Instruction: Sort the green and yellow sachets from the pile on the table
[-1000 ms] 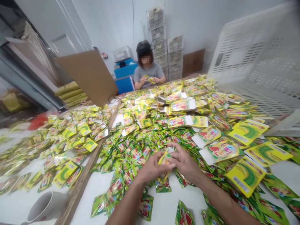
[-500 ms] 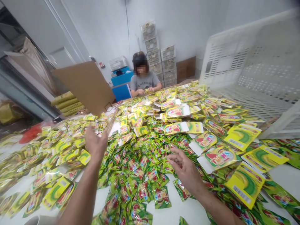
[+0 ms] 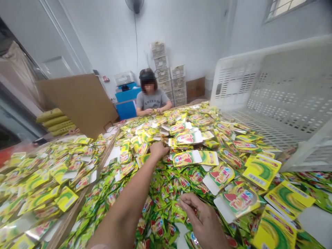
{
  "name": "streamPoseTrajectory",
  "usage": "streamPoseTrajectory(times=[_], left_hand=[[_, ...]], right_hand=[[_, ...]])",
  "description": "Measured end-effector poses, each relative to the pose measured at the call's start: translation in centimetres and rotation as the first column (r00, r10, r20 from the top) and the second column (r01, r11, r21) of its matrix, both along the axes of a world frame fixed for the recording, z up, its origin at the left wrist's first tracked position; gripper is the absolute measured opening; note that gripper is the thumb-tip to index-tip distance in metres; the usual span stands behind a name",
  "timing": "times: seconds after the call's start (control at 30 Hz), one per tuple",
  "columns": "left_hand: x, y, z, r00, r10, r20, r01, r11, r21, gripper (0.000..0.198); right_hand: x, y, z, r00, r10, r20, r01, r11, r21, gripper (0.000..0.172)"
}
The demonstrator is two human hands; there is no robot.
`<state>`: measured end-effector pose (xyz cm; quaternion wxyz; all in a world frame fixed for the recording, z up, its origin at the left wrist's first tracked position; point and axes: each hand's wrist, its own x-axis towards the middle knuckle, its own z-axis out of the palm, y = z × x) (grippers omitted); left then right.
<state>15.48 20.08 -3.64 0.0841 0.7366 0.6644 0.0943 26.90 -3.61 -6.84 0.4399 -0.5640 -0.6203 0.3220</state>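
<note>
My left hand (image 3: 158, 150) reaches forward into the pile, against the flattened yellow and green printed boxes. Its fingers point away from me and are mostly hidden, so I cannot see whether they hold anything. A box with a white flap (image 3: 188, 137) lies just right of it. My right hand (image 3: 201, 219) hovers low over the small green candy packets (image 3: 158, 224), its fingers loosely curved and apart, with nothing visible in them. Closer on its right lie a box with colourful lettering (image 3: 240, 200) and a yellow box with a barcode (image 3: 276, 228).
A white perforated crate (image 3: 233, 81) lies tipped on the right. A wooden strip (image 3: 75, 207) divides off more boxes (image 3: 41, 180) on the left. A cardboard sheet (image 3: 80, 103) leans behind. Across the table a person (image 3: 153, 98) handles a small item; stacked crates (image 3: 163, 74) stand behind.
My left hand has swung from the left-hand boxes rightward and forward into the central pile. My right hand stays over the packets, lower in view. The view has tilted up and shifted.
</note>
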Motion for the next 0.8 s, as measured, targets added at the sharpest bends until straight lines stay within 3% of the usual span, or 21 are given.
streamPoseTrajectory(times=[0.2,0.33,0.47,0.8], left_hand=[[1.3,3.5,-0.7,0.993,-0.098,-0.073,0.089,0.989,-0.118,0.06],[1.6,4.6,-0.4,0.967,-0.232,-0.102,0.205,0.953,-0.223,0.046],[1.9,5.2,-0.3,0.941,-0.322,-0.1,0.277,0.907,-0.318,0.03],[1.4,4.9,-1.8,0.932,-0.359,0.043,0.361,0.913,-0.192,0.024]], right_hand=[[0.1,0.2,-0.4,0.999,-0.026,0.031,0.023,0.996,0.081,0.028],[0.3,0.3,-0.7,0.996,-0.088,0.024,0.084,0.987,0.137,0.028],[0.5,0.5,-0.7,0.995,-0.061,0.081,0.046,0.984,0.175,0.023],[0.6,0.5,-0.7,0.99,-0.119,0.073,0.104,0.978,0.183,0.026]])
